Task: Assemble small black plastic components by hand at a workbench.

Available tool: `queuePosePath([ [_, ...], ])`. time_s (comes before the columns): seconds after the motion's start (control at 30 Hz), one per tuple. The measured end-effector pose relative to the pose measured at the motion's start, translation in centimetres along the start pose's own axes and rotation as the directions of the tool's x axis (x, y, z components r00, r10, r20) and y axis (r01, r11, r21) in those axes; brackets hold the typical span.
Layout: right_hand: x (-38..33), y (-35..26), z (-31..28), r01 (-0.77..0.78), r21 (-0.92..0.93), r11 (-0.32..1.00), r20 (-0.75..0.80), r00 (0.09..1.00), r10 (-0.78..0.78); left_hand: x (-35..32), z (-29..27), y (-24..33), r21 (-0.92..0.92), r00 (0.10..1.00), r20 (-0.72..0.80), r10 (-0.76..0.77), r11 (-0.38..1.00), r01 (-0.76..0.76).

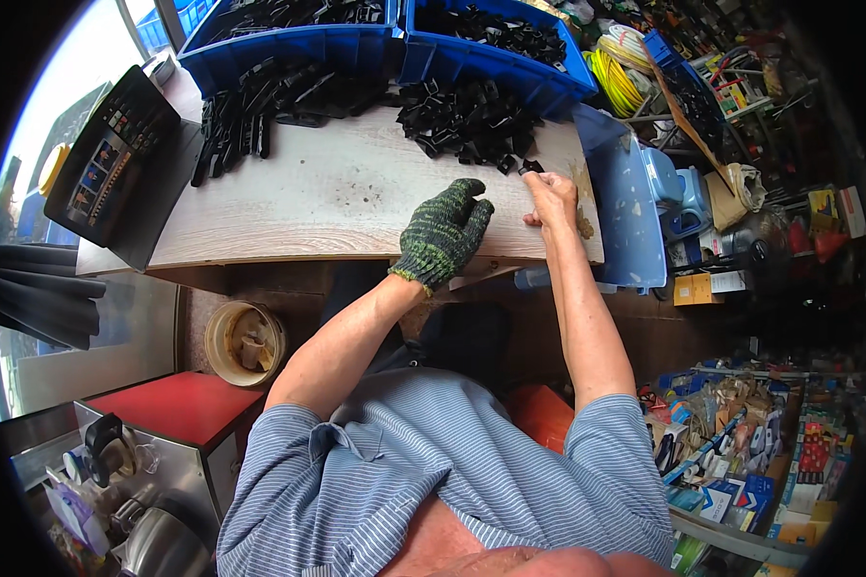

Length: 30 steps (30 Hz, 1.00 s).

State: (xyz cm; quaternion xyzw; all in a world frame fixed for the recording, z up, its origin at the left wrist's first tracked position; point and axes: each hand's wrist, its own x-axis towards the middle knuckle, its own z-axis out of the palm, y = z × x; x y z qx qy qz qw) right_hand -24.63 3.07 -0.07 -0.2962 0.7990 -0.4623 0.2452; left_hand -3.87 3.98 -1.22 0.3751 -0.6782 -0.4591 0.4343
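Note:
My left hand [443, 234] wears a dark green and black knitted glove. It hovers over the near part of the whitish table, thumb and fingers apart, with nothing visible between them. To its right is my bare right hand [554, 200], fingers closed in a pinch. A small black plastic piece [531, 166] shows at those fingertips, partly hidden by them. Just beyond lies a heap of small black plastic clips [467, 120]. Farther left, long black plastic strips [289, 91] are piled on the table [327, 207].
Two blue bins [298, 43] holding black parts stand along the far edge. At the left is an open laptop [115, 159]. A translucent blue plastic panel [630, 212] borders the right end. Below the table's left side stands a round bucket [216, 337].

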Motion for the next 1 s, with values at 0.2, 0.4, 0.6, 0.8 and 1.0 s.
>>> queuePosePath([
  [0.2, -2.7, 0.0, -0.2, 0.016, 0.119, 0.993, 0.218, 0.975, -0.041, 1.7, 1.5, -0.2, 0.413, 0.977, 0.087, 0.193, 0.886, -0.212],
  [0.4, -3.1, 1.8, 1.3, 0.107, 0.242, 0.964, 0.276, 0.945, -0.174, 3.7, 2.7, -0.2, 0.504, 0.974, 0.179, 0.138, 0.838, -0.212],
  [0.6, -3.6, 1.3, 0.8, 0.163, 0.259, 0.952, 0.237, 0.945, -0.227, 3.6, 2.8, -0.5, 0.440, 0.981, 0.116, 0.154, 0.878, -0.189],
  [0.8, -4.0, 2.3, 1.9, 0.307, 0.385, 0.870, 0.167, 0.904, -0.393, 3.7, 2.5, -1.5, 0.331, 0.995, 0.004, 0.102, 0.938, -0.098],
  [1.0, -3.9, 2.8, 0.1, 0.095, 0.262, 0.960, 0.214, 0.965, -0.154, 3.8, 1.9, -2.5, 0.112, 0.976, -0.172, 0.132, 0.987, -0.114],
])
